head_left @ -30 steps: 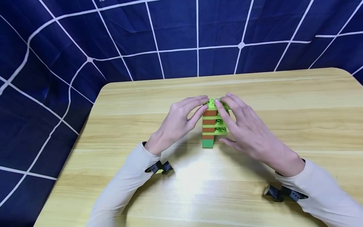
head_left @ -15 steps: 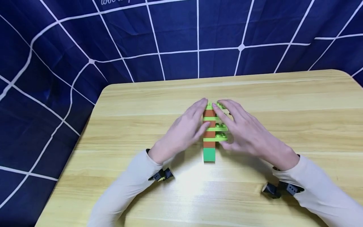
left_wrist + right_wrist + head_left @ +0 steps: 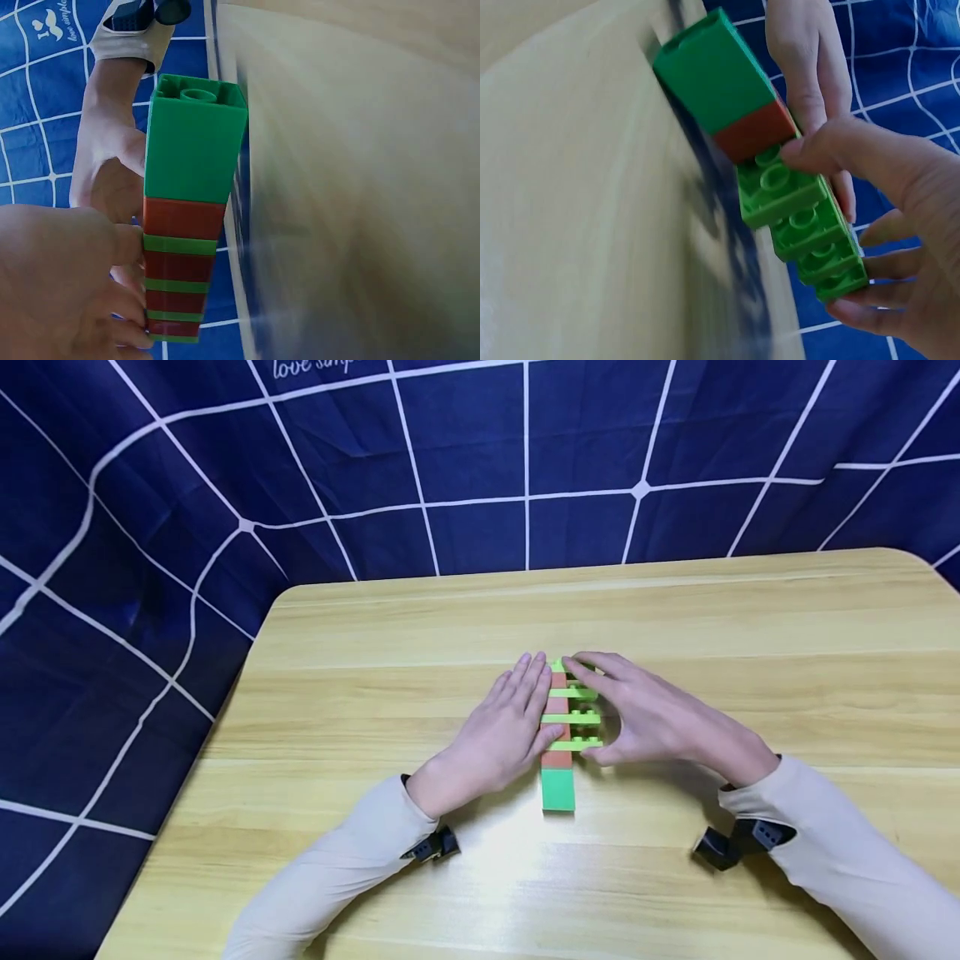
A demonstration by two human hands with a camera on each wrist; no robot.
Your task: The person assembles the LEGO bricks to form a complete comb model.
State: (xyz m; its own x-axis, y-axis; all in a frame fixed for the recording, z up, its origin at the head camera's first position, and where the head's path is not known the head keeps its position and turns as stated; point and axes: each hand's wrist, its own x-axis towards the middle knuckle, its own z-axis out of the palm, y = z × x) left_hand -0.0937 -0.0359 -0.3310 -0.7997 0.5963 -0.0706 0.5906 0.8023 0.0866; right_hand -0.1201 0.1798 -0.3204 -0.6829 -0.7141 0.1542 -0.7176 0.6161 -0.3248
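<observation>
A tower of toy building bricks lies tipped towards me between both hands in the head view. Its green end brick shows a hollow underside in the left wrist view, angled up from the tabletop. Orange-red bricks alternate with light green plates that stick out to the right like shelves. My left hand presses almost straight fingers along the tower's left side, thumb over its face. My right hand grips the shelf side, with its thumb at the lowest plate and bent fingers near the top plate.
A light wooden table lies beneath, its rounded far edge in front of a dark blue cloth with white grid lines. Small black cameras are worn at the left wrist and the right wrist.
The tower has tilted over, its green end swinging towards me. My left fingers have moved from the top down along its left side; both hands have come slightly nearer.
</observation>
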